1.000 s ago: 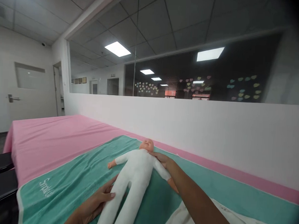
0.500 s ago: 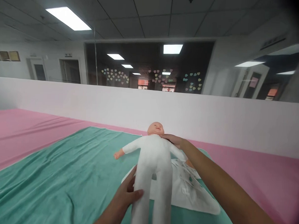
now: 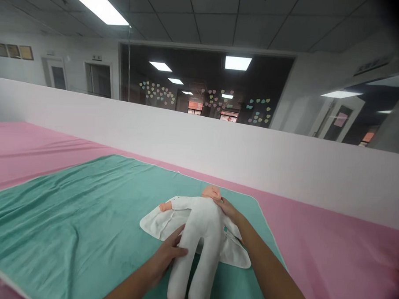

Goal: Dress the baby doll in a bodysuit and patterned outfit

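A baby doll (image 3: 205, 218) with a white cloth body is face up, its head away from me and its legs toward me. My left hand (image 3: 168, 252) grips the doll's thigh, thumb on top and the other fingers partly hidden beneath. At the neck and shoulder, my right hand (image 3: 229, 210) holds the doll, most of its fingers hidden behind it. A white baby garment (image 3: 165, 220) is spread under the doll, showing on both sides. I cannot tell whether the doll's back rests fully on the cloth.
A teal blanket (image 3: 100, 211) with some wrinkles lies beneath the garment. Around it is a pink padded surface (image 3: 317, 243). Behind rises a low white wall (image 3: 173, 133), with a large dark window (image 3: 202, 79) beyond.
Both hands have lowered the doll toward the white garment, and its legs have swung leftward. More of the garment shows on its left side. The view has tilted.
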{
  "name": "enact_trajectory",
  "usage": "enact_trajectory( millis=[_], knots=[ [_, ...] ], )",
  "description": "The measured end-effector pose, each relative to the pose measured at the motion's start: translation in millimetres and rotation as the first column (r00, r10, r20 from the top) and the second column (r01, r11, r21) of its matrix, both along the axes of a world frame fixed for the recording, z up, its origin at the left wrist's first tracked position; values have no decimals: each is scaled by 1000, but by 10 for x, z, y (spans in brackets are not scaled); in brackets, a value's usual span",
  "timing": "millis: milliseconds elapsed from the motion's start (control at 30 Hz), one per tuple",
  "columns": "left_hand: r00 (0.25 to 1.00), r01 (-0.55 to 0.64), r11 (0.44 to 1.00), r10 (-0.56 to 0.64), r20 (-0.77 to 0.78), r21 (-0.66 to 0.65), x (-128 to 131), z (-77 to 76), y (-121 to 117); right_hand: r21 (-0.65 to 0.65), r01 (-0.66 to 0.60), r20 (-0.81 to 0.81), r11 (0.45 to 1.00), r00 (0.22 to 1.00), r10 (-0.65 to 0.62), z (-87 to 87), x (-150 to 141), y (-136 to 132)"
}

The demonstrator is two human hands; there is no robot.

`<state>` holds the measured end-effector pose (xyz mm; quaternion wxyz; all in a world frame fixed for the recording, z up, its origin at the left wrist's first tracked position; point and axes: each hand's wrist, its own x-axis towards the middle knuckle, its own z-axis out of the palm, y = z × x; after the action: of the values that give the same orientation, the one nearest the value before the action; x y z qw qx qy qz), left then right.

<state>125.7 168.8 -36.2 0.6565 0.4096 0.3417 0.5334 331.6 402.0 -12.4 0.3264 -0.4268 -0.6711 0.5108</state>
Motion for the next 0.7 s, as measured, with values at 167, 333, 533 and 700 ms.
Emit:
enact_trajectory(
  millis=[167, 333, 533, 700],
  knots=[
    [999, -25, 999, 27, 43, -46, -18, -120, 26, 219, 166, 145, 962, 969, -201, -333, -19, -63],
    [989, -86, 994, 94, 116, -68, 2, -192, 76, 812, 129, 237, 569, 819, -523, -839, 168, -295],
    [990, -127, 991, 130, 54, -51, 19, -165, -17, 912, 28, 267, 408, 716, -645, -1051, 323, -617],
    [982, -190, 981, 190, 1, -29, -3, -288, -8, 897, -42, 340, 441, 703, -625, -1110, 339, -903]
  ],
)
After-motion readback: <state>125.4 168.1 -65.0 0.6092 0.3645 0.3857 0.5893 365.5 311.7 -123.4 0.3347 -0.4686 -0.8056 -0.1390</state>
